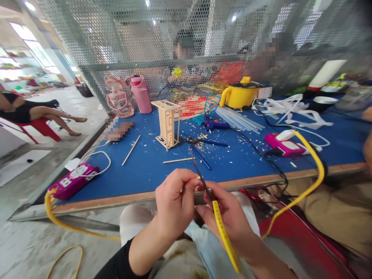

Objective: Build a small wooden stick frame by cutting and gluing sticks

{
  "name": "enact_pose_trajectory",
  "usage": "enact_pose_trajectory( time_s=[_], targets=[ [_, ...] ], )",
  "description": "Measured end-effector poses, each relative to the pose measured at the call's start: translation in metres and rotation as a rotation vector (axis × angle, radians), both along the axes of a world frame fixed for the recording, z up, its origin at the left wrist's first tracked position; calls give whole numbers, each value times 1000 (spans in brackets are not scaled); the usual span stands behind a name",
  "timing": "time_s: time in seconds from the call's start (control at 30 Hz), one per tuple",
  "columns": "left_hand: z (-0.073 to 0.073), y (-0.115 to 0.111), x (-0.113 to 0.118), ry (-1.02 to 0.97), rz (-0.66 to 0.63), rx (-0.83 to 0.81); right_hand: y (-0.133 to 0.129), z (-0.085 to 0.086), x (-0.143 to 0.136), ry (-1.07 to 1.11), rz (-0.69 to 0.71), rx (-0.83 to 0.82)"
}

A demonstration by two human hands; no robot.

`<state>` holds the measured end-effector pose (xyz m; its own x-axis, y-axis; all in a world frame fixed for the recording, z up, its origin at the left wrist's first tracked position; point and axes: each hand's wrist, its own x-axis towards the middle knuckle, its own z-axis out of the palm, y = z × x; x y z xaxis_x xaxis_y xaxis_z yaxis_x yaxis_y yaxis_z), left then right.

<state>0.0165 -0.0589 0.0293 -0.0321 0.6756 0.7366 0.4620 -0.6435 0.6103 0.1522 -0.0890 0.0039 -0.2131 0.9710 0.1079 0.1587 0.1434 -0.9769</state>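
Note:
Just in front of the table's near edge, my left hand [176, 199] is closed in a pinch on a small pale piece, mostly hidden by the fingers. My right hand [228, 211] is wrapped round a thin dark tool with a yellow handle [223, 232]; its narrow tip points up and left, close beside my left fingertips. Beyond my hands, a small wooden stick structure [167, 126] stands upright on the blue table [139, 178]. One loose stick [178, 160] lies in front of it and another stick [130, 150] to its left. Dark-jawed pliers [209, 142] with blue handles lie open at its right.
A blue glue gun [215, 124], clear glue sticks [240, 118] and a yellow pot [241, 95] are farther back. Pink bottles [140, 95] stand at the back left. Purple power strips [74, 180] with yellow cables lie at both sides. People sit beyond the mesh and nearby.

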Motion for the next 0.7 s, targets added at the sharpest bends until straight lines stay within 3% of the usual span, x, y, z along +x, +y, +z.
enact_pose_trajectory(
  time_s=[0.27, 0.43, 0.53, 0.7],
  targets=[
    [-12, 0, 1, -56, 17, -89, 8, -11, -8, -96, -118, 82],
    [-13, 3, 6, -476, -204, -386, 3, -8, -15, 11, -153, -51],
    [-12, 4, 7, -660, -259, -455, 0, 1, -12, 62, -115, -119],
    [-14, 5, 1, -540, -137, -375, 2, 8, -3, -155, -85, 42]
  ],
)
